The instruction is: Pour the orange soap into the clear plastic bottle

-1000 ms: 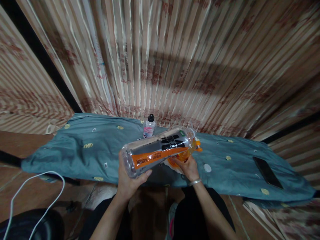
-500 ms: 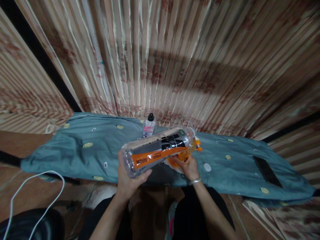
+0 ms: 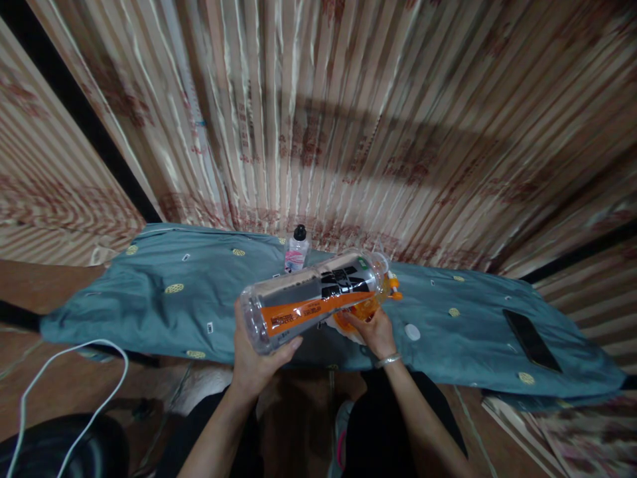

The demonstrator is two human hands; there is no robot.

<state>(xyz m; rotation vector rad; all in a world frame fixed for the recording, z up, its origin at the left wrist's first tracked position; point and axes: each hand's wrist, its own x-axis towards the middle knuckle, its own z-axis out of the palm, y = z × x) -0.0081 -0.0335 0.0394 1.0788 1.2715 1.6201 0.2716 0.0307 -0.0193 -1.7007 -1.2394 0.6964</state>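
A large clear plastic bottle [image 3: 308, 302] with a grey, black and orange label lies tilted in the air, its neck pointing right and slightly up. My left hand [image 3: 259, 358] is wrapped round its base. My right hand [image 3: 375, 332] grips a smaller orange-labelled bottle [image 3: 365, 309] under the big bottle's neck; much of it is hidden, and an orange and white top juts out to the right. Whether liquid runs between the two I cannot tell. Behind the big bottle, a small clear bottle [image 3: 296, 252] with a black cap and pink print stands upright.
A green patterned cloth [image 3: 209, 305] covers the narrow table. On it lie a white round cap [image 3: 412, 332], right of my right hand, and a black phone [image 3: 531, 340] farther right. A striped curtain [image 3: 318, 133] hangs behind. A white cable [image 3: 122, 372] loops at the lower left.
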